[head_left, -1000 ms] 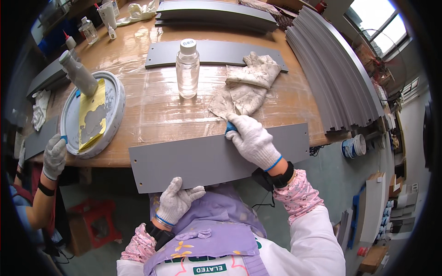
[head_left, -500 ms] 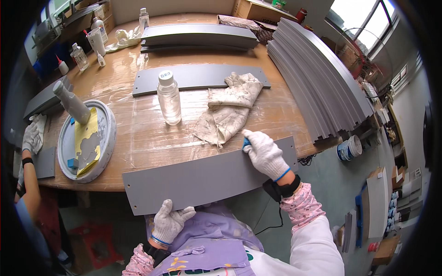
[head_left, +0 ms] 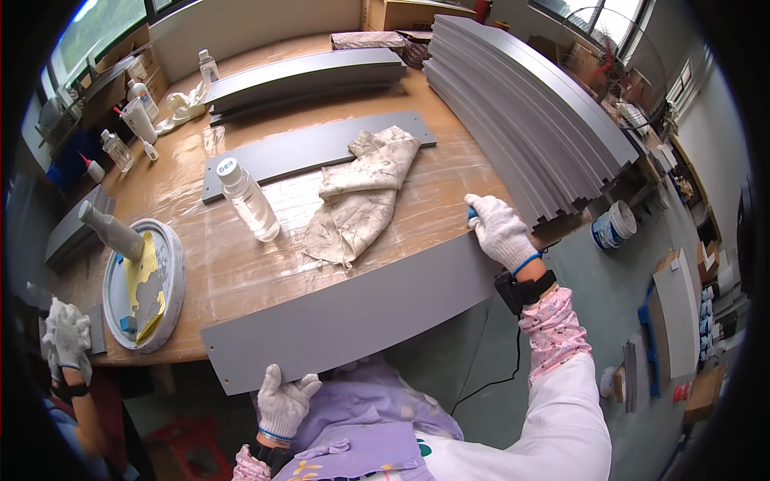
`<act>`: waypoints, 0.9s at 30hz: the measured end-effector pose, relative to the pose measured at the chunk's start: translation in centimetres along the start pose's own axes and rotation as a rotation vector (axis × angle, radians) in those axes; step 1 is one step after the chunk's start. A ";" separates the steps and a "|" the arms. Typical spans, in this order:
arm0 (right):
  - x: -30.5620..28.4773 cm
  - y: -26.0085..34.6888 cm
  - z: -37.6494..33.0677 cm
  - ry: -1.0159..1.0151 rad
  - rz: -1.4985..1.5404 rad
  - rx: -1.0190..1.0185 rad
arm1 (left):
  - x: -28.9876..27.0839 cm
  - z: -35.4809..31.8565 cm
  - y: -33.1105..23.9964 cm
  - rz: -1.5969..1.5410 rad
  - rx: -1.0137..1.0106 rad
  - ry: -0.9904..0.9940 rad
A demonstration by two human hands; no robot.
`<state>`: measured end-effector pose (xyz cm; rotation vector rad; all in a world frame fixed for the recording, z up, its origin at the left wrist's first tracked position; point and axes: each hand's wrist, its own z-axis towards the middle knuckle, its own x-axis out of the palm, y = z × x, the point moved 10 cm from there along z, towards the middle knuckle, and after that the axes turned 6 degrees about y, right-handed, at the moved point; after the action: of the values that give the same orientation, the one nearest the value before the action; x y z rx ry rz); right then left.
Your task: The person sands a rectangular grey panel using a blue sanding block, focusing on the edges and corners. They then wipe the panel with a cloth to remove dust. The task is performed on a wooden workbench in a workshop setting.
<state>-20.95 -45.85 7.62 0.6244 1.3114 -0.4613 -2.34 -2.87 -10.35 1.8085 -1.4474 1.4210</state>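
A long grey panel lies along the near table edge, overhanging it, with small holes at its left end. My right hand, in a white knit glove, is closed at the panel's right end. A small blue piece shows between its fingers, mostly hidden by the glove. My left hand, also gloved, rests against the panel's near edge at the left, thumb and fingers apart. Beyond the panel lie a stained cloth and an upright clear bottle. The cloth partly covers another grey panel.
Stacked grey panels stand at the right and back. At left, a round white lid carries a yellow sheet, a grey bottle and a blue block. A co-worker's gloved hand is at far left. A bucket stands right.
My right hand has slid right and away along the panel, now covering its right end. My left hand keeps its place at the near edge. The view has turned; the co-worker's hand has moved nearer.
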 end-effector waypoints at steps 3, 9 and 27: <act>0.7 7.2 -0.4 0.010 0.254 -0.220 | -0.6 -0.2 -0.4 0.047 0.030 -0.033; 1.2 1.6 0.0 0.044 0.127 -0.110 | 0.5 -0.2 -0.3 0.080 0.041 -0.034; 0.6 -6.3 -0.6 0.047 0.221 0.174 | 0.6 -0.3 -0.4 0.130 0.078 -0.089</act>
<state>-25.29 -50.17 5.97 0.9195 1.2380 -0.3827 -2.13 -2.76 -9.60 1.8774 -1.6006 1.4960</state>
